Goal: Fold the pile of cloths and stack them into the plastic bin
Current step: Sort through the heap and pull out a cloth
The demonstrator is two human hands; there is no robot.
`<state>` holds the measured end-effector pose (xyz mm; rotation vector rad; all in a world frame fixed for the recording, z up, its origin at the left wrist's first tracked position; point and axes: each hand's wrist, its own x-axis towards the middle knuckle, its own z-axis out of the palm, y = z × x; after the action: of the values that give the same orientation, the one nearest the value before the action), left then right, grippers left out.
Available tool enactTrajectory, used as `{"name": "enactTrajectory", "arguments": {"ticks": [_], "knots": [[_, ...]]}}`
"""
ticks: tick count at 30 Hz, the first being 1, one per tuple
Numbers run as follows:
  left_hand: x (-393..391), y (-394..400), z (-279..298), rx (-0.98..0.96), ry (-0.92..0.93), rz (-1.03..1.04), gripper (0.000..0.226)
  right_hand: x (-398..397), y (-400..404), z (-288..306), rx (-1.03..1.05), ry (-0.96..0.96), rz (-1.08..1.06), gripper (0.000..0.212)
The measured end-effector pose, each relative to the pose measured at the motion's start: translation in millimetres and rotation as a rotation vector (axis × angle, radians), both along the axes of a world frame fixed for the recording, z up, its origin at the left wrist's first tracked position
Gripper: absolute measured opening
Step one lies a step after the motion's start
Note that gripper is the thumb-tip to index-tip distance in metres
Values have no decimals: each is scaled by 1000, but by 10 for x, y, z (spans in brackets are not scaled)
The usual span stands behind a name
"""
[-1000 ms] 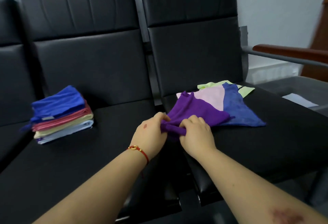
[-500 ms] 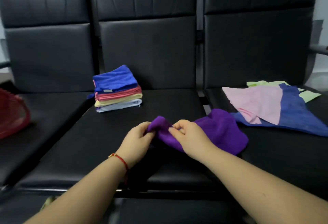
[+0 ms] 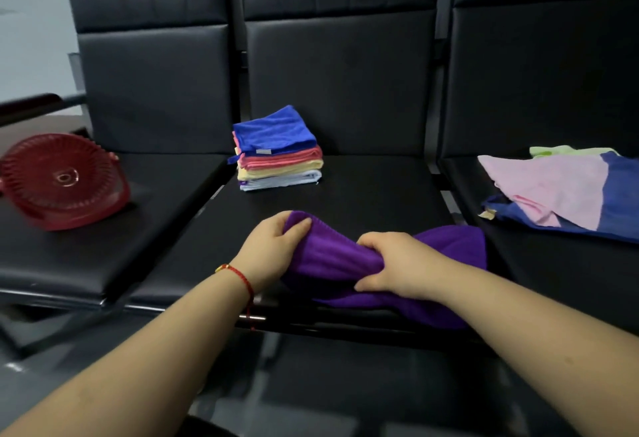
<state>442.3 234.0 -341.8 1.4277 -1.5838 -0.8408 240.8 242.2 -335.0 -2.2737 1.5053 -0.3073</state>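
Both hands grip the purple cloth (image 3: 332, 256) on the near edge of the middle seat (image 3: 363, 194): the left hand (image 3: 273, 250) has fingers curled round its left end, the right hand (image 3: 390, 263) bunches its middle. The folding of this cloth is only starting; next it likely needs spreading flat, corners found. Since the earlier frame, the cloth has come left off the unfolded pile (image 3: 560, 191) at right. The folded stack (image 3: 278, 149) sits farther back, the red bin (image 3: 65, 180) at left.
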Motion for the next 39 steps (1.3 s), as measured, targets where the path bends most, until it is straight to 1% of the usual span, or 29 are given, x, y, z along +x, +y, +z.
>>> {"name": "enactTrajectory", "arguments": {"ticks": [2,5,8,10,11,13,15,17,18,19,21,22,23,24,25,26,27,28,30,31,32,33,35,36,38,39], "knots": [[96,59,9,-7,-10,26,16,-86,14,8,-19,29,-38,26],[220,158,18,-7,-30,50,17,-233,43,56,-67,113,-139,25],[295,261,74,-1,9,66,18,-350,119,128,-146,165,-218,12],[337,318,130,-8,67,76,19,-432,161,203,-248,141,-250,10],[356,351,157,-6,111,78,19,-485,184,246,-254,91,-263,10],[385,426,228,22,234,63,19,-583,239,320,-177,-34,-261,12],[422,496,291,68,304,37,20,-670,309,357,-78,-87,-242,14],[462,547,345,119,336,32,21,-728,377,336,3,-115,-249,33],[476,575,369,152,349,41,21,-747,415,317,47,-170,-273,41],[480,600,389,188,364,51,21,-759,450,304,97,-281,-291,48],[456,666,445,274,431,60,22,-778,547,332,294,-607,-322,62],[444,690,484,334,501,60,24,-792,573,362,404,-737,-336,68],[436,716,532,400,593,54,27,-796,605,421,487,-820,-325,70],[438,745,592,451,686,37,28,-806,621,485,532,-852,-277,70],[451,757,645,473,754,13,28,-813,635,532,540,-834,-213,76],[466,766,687,471,791,-7,26,-828,644,552,525,-799,-160,83],[473,767,712,461,813,-22,25,-836,658,564,500,-763,-134,85],[473,762,705,451,813,-22,24,-858,631,518,470,-731,-141,74],[457,725,641,403,733,22,22,-892,577,408,342,-636,-226,34],[448,697,593,361,644,51,22,-920,559,359,272,-557,-268,19],[442,674,548,316,529,75,21,-964,527,312,210,-468,-286,11],[452,646,504,269,402,99,18,-1000,512,285,163,-341,-282,6],[495,603,453,171,129,141,15,-1031,478,257,107,-47,-249,10],[520,579,446,125,-19,144,16,-1043,446,237,104,59,-249,12],[551,534,454,91,-342,132,21,-1045,398,226,75,199,-280,9],[554,512,461,104,-498,130,24,-1035,381,240,40,264,-297,13]]}}
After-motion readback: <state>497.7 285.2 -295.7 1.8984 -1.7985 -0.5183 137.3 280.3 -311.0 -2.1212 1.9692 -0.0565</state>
